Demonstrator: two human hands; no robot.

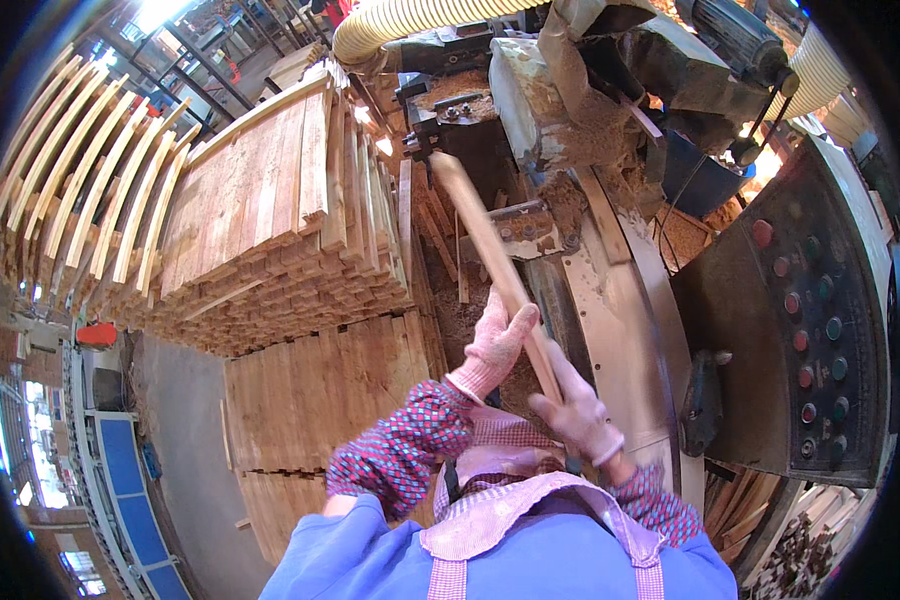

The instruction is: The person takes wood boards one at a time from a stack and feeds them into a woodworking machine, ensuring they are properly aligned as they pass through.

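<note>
You are gripping one long wooden strip (488, 235) with both gloved hands: your left hand (495, 347) is wrapping it partway along, and your right hand (578, 410) is clasping its near end, some fingers hidden. The strip is slanting away in front of you, between the stacked boards (245, 185) on the left and a pale metal machine bed (615, 315) on the right, its far end lying just beside a dark fitting (422, 140); contact there is not showing clearly. A control panel (770, 310) with red and green buttons is standing at far right.
</note>
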